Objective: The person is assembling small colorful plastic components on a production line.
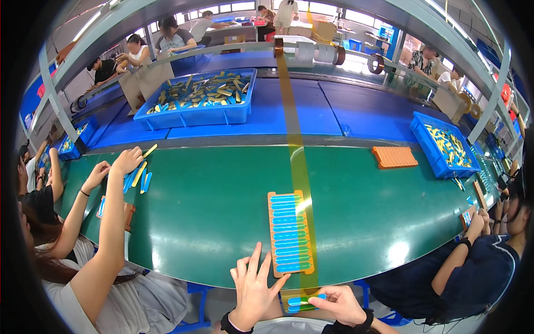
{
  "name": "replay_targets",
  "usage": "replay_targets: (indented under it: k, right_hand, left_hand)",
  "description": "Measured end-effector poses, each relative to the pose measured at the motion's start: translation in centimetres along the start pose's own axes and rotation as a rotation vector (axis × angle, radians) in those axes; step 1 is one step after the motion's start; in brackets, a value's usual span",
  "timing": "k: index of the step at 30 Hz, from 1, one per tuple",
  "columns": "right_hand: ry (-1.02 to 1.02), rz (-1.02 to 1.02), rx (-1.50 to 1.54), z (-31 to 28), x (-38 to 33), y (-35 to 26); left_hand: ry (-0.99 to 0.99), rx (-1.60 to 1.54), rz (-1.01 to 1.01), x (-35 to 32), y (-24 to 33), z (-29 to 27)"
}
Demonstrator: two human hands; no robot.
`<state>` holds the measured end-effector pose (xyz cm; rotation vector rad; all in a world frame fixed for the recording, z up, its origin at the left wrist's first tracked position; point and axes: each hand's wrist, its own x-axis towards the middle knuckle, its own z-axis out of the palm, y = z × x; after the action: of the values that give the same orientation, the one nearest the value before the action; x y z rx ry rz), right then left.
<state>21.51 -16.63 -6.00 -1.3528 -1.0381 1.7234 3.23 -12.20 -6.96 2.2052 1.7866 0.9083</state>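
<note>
An orange slotted tray [273, 222] lies on the green table in front of me, with a column of blue flat sticks [287, 229] side by side in its slots. My left hand [253, 289] is open, fingers spread, beside the tray's near left corner; its thumb tip reaches the near edge. Closer to me, off the table edge, my right hand [340, 305] pinches blue round-ended strips [303, 305] between thumb and fingers. I cannot tell exactly how many strips it holds. A translucent amber tape [297, 167] crosses the view over the tray's right part and the held strips.
A blue bin [194, 121] of blue and yellow sticks stands at the far left, another bin [445, 170] at the right. An orange tray [394, 157] lies near it. Co-workers sit close on both sides; at left, a co-worker's hand [128, 160] is over loose sticks [139, 175].
</note>
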Motion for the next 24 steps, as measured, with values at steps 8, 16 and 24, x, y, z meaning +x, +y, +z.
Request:
replay_targets:
  k: [8,16,24]
  right_hand:
    - [0.213,-0.062,0.047,1.9,0.6,1.9]
    - [0.413,-0.11,0.17,2.3,-0.1,2.1]
    - [0.428,-0.134,0.339,2.5,0.5,1.1]
  left_hand:
    - [-0.053,-0.016,-0.007,-1.2,0.3,-0.2]
    - [-0.122,0.007,0.023,-3.4,2.1,-0.3]
    - [-0.033,-0.035,0.072,-2.6,2.3,0.0]
